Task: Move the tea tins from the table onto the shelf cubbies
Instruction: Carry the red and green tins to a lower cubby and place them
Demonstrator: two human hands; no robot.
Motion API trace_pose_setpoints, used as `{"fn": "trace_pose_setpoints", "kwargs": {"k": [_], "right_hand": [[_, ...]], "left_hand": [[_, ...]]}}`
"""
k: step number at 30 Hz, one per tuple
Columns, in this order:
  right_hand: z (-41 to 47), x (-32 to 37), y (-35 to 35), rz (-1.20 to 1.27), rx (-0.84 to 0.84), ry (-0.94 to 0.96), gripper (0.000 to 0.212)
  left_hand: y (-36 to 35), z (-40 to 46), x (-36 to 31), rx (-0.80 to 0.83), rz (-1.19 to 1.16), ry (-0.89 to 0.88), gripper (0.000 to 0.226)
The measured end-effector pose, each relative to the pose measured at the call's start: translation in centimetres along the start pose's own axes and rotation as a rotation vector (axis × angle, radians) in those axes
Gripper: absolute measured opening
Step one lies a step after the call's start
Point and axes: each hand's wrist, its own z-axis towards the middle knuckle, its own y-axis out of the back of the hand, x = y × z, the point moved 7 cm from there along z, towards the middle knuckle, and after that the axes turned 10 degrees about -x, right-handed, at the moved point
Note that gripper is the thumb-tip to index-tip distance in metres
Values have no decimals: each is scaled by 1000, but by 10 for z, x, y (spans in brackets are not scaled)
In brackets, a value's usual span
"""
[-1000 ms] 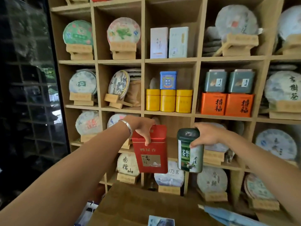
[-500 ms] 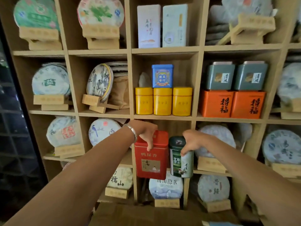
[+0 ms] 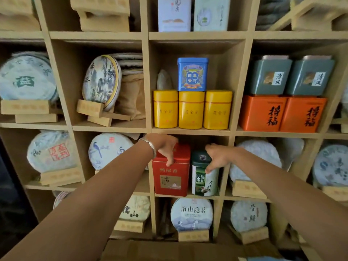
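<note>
While both tins stand side by side in the cubby (image 3: 190,195) at lower centre, the left hand (image 3: 165,147) grips the red tin (image 3: 170,176) from above and the right hand (image 3: 217,157) pinches the green tin (image 3: 204,178), probably to seat them upright.

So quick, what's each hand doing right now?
Left hand: grips the top of the red tea tin, which stands in the cubby.
Right hand: grips the lid end of the green tea tin beside it.
</note>
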Motion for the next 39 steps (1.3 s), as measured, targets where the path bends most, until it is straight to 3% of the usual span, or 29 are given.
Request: {"fn": "trace_pose_setpoints", "kwargs": {"k": [6,15,18,21,25,31,39], "right_hand": [[14,-5,-15,40,49,-70,87],[23,-1,-19,-2,9,-34,76],[19,3,-23,-59,-48,22,85],[11,11,-18,-151,-181,110,89],[3,17,-15,-221,-326,148,71],[1,20,-18,-226,-322,159,55],[-2,13,-22,-177,-328,172,62]], "left_hand": [[-8,13,13,-2,-98,28,104],[-16,22,11,-55,-146,-57,93],[-19,21,8,-115,-130,-102,87],[-20,17,7,-279,-42,-130,94],[-32,9,11,-398,-35,-159,98],[-37,6,11,-417,-47,-190,95],[-34,8,11,-427,-61,-178,96]]}}
